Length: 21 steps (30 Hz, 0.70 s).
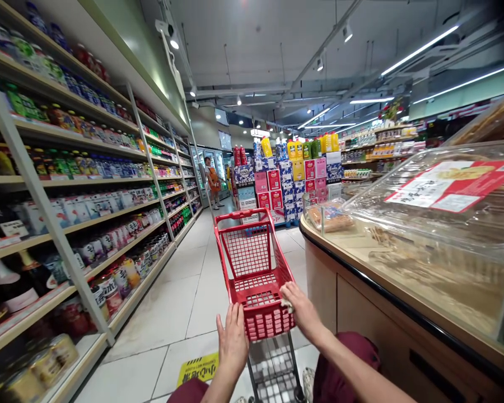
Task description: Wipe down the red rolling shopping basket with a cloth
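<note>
A red plastic shopping cart with a mesh basket stands right in front of me on dark metal legs. My left hand lies against its near left corner, fingers stretched out and thumb apart. At the near right corner, my right hand is closed over the rim. A small crumpled whitish piece, tissue or cloth, pokes out under its fingers. The basket's visible floor holds no goods.
Drink shelves line the left side. A wooden counter with packaged baked goods stands close on my right. Stacked cartons rise ahead. A person in orange stands down the aisle. A yellow floor sign lies below.
</note>
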### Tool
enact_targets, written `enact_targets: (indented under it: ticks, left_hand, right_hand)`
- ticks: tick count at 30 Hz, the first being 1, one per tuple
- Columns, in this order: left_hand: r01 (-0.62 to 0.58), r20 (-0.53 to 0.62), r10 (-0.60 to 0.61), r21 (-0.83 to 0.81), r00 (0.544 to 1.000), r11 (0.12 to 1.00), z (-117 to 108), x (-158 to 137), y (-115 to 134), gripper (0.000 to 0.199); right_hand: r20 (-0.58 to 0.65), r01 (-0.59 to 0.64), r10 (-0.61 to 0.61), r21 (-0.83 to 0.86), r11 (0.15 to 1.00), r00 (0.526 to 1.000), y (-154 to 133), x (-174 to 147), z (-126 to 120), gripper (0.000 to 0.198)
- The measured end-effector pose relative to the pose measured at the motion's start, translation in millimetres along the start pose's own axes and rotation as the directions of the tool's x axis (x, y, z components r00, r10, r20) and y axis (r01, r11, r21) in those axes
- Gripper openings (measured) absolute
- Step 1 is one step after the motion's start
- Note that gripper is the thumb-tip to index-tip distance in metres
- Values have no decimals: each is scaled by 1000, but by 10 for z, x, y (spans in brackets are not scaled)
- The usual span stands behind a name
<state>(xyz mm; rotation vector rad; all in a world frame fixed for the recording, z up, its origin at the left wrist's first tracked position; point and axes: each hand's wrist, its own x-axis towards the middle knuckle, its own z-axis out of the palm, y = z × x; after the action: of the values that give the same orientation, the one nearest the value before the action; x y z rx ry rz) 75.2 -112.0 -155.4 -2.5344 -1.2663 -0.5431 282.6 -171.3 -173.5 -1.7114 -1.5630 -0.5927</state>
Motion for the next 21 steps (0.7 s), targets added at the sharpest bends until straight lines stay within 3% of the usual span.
enact_targets:
  ticks: [3, 5, 9, 11, 16, 21]
  left_hand:
    - [1, 19, -2, 8, 1000, 1000, 29, -10, -14, 64]
    - [-21, 42, 21, 17, 999, 1000, 28, -16, -44, 65]
    - [-43, 68, 42, 21, 997, 999, -12, -11, -62, 65]
    - [-28, 70, 26, 25, 997, 999, -35, -1, -41, 63]
    - [-27, 61, 27, -6, 998, 1000, -72, -16, -10, 63]
    - [-38, 61, 40, -41, 997, 998, -98, -45, 34, 62]
  right_hand:
    - [-22, 130, -128, 57, 990, 991, -327, -37, 149, 49]
    - [-7, 171, -171, 60, 983, 985, -352, -46, 159, 50]
    - [-19, -41, 41, -25, 999, 999, -16, -56, 55, 50]
    - [-57, -93, 90, -45, 995, 994, 29, -61, 91, 49]
    - [-33, 110, -110, 14, 994, 993, -208, -63, 233, 46]
    - [-24, -125, 124, -41, 991, 992, -108, -30, 32, 46]
